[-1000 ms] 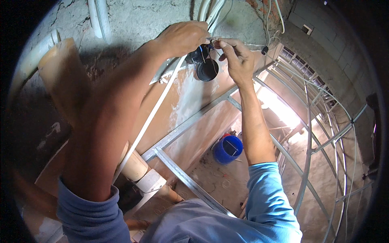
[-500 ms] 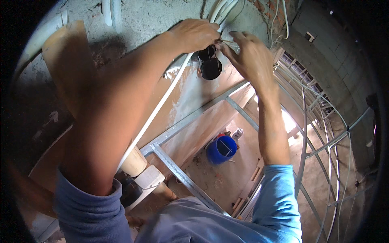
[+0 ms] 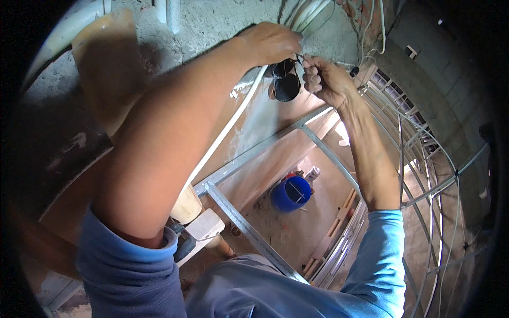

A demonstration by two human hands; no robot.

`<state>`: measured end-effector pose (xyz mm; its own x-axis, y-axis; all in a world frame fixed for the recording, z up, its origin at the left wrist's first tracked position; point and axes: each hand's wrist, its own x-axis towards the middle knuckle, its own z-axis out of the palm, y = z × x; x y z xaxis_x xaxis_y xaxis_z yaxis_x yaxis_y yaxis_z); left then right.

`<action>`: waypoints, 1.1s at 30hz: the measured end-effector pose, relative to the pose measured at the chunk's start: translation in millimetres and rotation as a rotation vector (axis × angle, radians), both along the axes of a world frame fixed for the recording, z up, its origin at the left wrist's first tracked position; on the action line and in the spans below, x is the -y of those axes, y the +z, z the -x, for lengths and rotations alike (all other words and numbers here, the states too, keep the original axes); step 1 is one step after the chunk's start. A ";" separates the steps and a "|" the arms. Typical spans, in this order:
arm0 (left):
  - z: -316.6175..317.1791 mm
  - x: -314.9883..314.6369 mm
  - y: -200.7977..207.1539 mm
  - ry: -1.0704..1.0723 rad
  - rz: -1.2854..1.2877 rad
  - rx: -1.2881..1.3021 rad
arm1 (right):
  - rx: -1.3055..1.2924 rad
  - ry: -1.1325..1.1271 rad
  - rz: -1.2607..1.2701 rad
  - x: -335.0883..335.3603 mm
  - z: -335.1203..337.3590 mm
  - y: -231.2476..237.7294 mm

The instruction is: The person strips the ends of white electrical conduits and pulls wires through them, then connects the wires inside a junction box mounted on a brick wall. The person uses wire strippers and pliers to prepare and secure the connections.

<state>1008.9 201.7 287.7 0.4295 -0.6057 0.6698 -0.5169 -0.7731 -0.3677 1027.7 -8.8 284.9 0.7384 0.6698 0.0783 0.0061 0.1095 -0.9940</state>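
Observation:
Both arms reach up to a rough wall. My left hand [image 3: 273,44] is closed in a pinch at the wire ends, just below a bundle of white cables [image 3: 313,15]; its fingertips are partly hidden. Close beside it, my right hand [image 3: 330,80] has its fingers curled and pinches a thin dark wire [image 3: 299,60] that spans the small gap between the hands. Below them two round black openings [image 3: 287,88] sit one above the other in the wall, the upper partly covered. Past my left wrist a white cable [image 3: 229,114] slants down to the left.
Metal framing [image 3: 241,233] crosses below my hands. Beneath it a blue bucket [image 3: 291,194] stands on the floor near a long wooden strip [image 3: 334,225]. A beige pipe [image 3: 185,205] and pale block [image 3: 205,224] are by my left elbow. More metal bars [image 3: 437,185] curve at right.
My right hand has turned and curled its fingers, which were stretched out, moving slightly down and right. My left hand stays by the cables. The whole view has shifted a little.

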 end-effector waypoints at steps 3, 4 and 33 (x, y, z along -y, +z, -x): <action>-0.1 1.7 2.0 0.028 -0.041 0.011 | 1.157 -0.447 0.564 0.0 15.0 6.9; -0.1 2.3 2.0 -0.022 -0.003 0.014 | 1.612 -0.625 0.905 3.6 22.4 12.1; -11.7 -11.7 40.8 -0.031 -0.126 -0.307 | 1.207 0.101 -0.397 -71.1 229.2 -142.5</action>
